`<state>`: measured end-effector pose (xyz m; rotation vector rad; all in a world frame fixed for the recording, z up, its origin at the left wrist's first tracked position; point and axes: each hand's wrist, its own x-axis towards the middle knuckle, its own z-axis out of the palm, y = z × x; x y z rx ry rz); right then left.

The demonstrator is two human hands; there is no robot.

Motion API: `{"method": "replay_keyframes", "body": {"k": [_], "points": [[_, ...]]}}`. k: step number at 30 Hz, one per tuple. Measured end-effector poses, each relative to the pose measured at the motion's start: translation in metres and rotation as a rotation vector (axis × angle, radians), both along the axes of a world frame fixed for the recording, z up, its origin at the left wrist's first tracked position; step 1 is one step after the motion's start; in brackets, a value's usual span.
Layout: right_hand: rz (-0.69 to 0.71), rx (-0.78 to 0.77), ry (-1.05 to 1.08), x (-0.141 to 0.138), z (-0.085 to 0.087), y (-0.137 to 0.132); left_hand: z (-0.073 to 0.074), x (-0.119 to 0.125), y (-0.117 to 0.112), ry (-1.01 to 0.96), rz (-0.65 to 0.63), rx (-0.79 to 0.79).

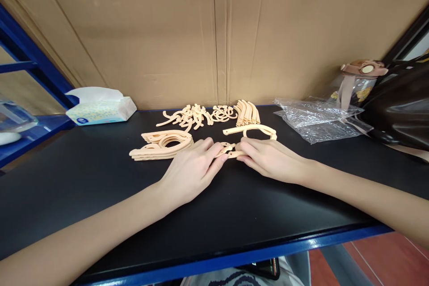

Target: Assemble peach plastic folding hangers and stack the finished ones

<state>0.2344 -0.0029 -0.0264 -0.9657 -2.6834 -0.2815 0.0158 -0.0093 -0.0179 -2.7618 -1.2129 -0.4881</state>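
Note:
Both my hands rest on the black table top [100,187] and meet at its middle. My left hand [191,170] and my right hand [271,158] each pinch an end of small beige plastic pieces [229,149] held between their fingertips. Just behind my right hand lies a beige curved hanger-like part [251,130]. To the left of my left hand sits a stack of assembled beige parts [164,143]. Farther back are piles of loose beige curved parts [187,118] and a neat row of them [248,112].
A tissue pack [100,106] lies at the back left by a blue shelf frame [30,60]. Crumpled clear plastic bags [315,118], a drinking bottle [357,81] and a dark bag [398,103] crowd the back right. A cardboard wall [214,31] stands behind.

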Motion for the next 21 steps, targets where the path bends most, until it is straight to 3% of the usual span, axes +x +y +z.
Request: {"method": "replay_keyframes", "body": {"k": [4,10,21], "points": [[0.019,-0.067,0.075,0.0003,0.0027,-0.0020,0.0015,0.0014,-0.0032,0.029,-0.022,0.006],[0.082,-0.083,0.118,0.0003,0.0032,-0.0017,0.0016,-0.0015,-0.0032,-0.020,-0.056,-0.161],[0.146,-0.129,0.190,-0.0002,0.0008,-0.0040,0.0023,-0.0036,-0.0004,0.151,-0.073,-0.149]]}}
